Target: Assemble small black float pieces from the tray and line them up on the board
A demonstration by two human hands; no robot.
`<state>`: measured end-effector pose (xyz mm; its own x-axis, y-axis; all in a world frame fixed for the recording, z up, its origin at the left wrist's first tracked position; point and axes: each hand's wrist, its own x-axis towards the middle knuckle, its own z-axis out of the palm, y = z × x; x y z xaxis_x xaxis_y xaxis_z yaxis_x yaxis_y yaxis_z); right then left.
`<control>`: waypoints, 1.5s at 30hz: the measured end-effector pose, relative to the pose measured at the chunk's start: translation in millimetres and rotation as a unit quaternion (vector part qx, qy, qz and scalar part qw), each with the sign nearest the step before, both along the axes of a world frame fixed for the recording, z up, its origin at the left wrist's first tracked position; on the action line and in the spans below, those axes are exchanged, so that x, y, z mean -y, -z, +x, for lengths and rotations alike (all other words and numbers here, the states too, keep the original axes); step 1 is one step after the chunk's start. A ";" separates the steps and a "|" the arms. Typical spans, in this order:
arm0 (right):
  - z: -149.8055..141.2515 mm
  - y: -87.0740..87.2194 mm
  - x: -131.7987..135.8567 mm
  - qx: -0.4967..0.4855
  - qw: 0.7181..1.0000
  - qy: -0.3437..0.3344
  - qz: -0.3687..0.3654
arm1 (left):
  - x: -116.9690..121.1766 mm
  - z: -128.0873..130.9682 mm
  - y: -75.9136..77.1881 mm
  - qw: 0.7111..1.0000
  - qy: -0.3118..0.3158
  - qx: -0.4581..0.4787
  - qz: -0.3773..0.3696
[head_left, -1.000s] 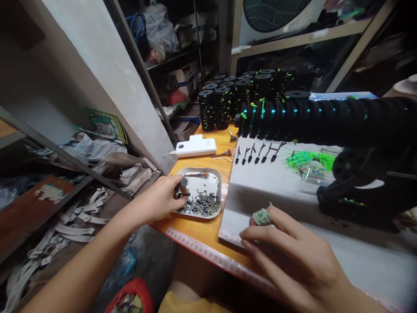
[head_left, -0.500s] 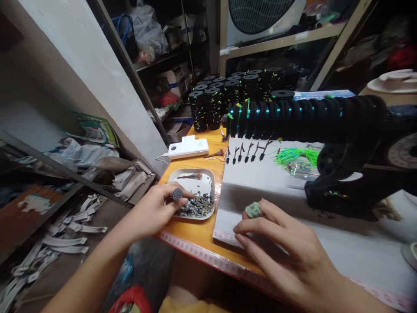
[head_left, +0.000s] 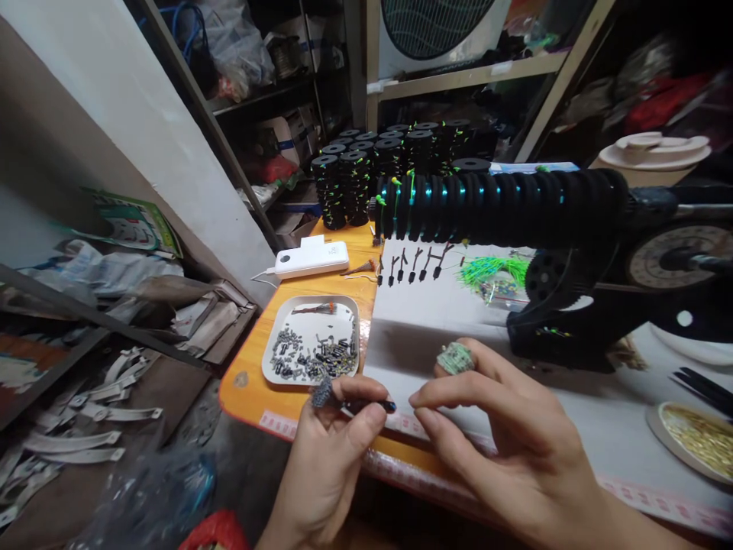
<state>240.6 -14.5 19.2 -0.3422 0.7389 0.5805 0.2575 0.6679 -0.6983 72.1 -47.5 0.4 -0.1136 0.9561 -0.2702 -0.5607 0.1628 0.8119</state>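
Near left we see a red bag [head_left: 214, 528] and pale curved strips [head_left: 126, 413]; farther off, a white device [head_left: 312, 261], a shelf [head_left: 263, 98] holding a plastic bag [head_left: 243, 46] and, right of it, a round grille [head_left: 435, 23]

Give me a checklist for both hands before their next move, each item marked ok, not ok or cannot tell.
1. Small dark piece gripped: ok, pinched by the left hand.
2. Right hand holding a piece: cannot tell; none shows at its fingertips.
3. Grey wrap on a left finger: ok.
4. Green wrap on a right finger: ok.
5. White tray level on the table: ok.
6. Loose pieces sorted: not ok, scattered in the tray.
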 end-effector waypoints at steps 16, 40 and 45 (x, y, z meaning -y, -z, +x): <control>1.8 0.5 3.0 0.001 1.000 -0.009 0.002 | 3.7 1.3 -6.7 0.999 0.003 0.035 -0.022; -0.9 -4.1 -2.2 0.040 0.998 -0.013 0.042 | 4.5 3.6 -9.9 1.000 -0.009 -0.009 -0.010; 0.1 -2.1 -5.6 0.075 0.990 0.008 0.118 | 2.3 3.0 -2.6 0.994 -0.045 -0.091 0.037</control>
